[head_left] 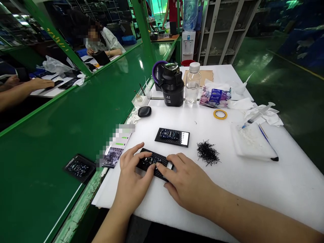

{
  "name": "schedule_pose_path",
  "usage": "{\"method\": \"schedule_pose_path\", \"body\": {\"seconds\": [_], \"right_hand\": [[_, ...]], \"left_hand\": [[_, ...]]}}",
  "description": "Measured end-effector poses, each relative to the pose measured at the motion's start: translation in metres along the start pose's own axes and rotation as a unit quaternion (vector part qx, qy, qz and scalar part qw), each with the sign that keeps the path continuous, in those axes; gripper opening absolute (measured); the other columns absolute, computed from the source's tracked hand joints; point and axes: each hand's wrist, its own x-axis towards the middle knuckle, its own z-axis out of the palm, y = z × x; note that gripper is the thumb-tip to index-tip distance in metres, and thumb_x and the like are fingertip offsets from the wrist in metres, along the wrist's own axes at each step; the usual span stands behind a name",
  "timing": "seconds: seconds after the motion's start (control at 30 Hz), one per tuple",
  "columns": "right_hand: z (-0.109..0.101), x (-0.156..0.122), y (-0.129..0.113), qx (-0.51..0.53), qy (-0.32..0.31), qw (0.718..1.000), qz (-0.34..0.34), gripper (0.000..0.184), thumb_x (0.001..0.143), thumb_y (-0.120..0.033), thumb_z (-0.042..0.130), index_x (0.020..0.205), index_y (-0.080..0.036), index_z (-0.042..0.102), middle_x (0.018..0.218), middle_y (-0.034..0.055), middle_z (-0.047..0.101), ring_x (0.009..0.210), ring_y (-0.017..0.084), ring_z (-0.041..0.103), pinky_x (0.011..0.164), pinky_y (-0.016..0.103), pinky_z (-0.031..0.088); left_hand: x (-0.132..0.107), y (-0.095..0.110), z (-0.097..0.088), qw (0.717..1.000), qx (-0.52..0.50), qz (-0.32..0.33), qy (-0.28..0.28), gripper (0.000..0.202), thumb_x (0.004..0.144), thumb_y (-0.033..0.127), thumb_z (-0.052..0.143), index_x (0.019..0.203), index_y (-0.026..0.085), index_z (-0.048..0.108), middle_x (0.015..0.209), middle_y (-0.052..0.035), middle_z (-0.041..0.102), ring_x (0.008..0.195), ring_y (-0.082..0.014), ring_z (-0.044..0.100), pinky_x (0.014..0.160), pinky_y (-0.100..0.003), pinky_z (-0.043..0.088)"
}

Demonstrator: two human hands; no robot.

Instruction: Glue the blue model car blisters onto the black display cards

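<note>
A black rectangular panel point(145, 164) with a patterned surface and glossy raised shapes lies slightly slanted on the white table, partly covered by my fingers. My left hand point(133, 175) grips its left part, with the thumb at the middle and a finger across the far edge. From the other side, my right hand point(186, 179) holds the right end, one fingertip pressed near the left thumb. Whatever lies under those fingertips is too small to make out. Just beyond sits a similar panel point(172, 137) with a car-like design and a whitish right end. A pile of thin black pieces point(208, 153) lies to the right.
A syringe point(260, 114) rests by a white pad point(253, 141) at right. Yellow tape point(220, 114), a tissue pack point(215, 96), a clear bottle point(192, 84) and a black jug point(172, 87) stand farther back. Another panel point(79, 168) lies on the green conveyor point(76, 128); co-workers sit across it.
</note>
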Motion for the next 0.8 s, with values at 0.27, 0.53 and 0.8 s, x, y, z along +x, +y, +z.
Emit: {"method": "schedule_pose_path", "body": {"seconds": [0.27,0.53,0.8], "right_hand": [[0.009,0.0,-0.004,-0.065,0.01,0.998,-0.006,0.05,0.095,-0.022,0.05,0.144,-0.011,0.05,0.12,0.0182,0.053,0.104,0.03,0.047,0.087,0.043,0.05],[0.006,0.007,-0.004,-0.096,-0.003,0.995,-0.017,0.048,0.091,-0.02,0.055,0.139,-0.012,0.054,0.111,0.0153,0.055,0.093,0.027,0.048,0.074,0.039,0.052],[0.0,-0.002,0.009,-0.05,-0.003,0.998,-0.04,0.048,0.096,-0.03,0.056,0.142,-0.014,0.052,0.122,0.0142,0.054,0.104,0.026,0.047,0.094,0.041,0.048]], "left_hand": [[0.004,0.001,-0.001,0.998,-0.038,-0.047,-0.002,0.024,0.084,0.036,0.063,0.107,0.028,0.064,0.139,-0.0044,0.056,0.134,-0.0309,0.042,0.114,-0.057,0.033],[0.007,0.003,0.0,0.996,-0.046,-0.08,0.001,0.026,0.081,0.036,0.065,0.106,0.029,0.065,0.142,-0.0032,0.054,0.137,-0.0312,0.039,0.116,-0.058,0.03],[0.011,0.003,0.001,0.993,-0.05,-0.104,-0.001,0.032,0.076,0.035,0.069,0.107,0.028,0.065,0.142,-0.0048,0.054,0.136,-0.0319,0.041,0.116,-0.058,0.029]]}}
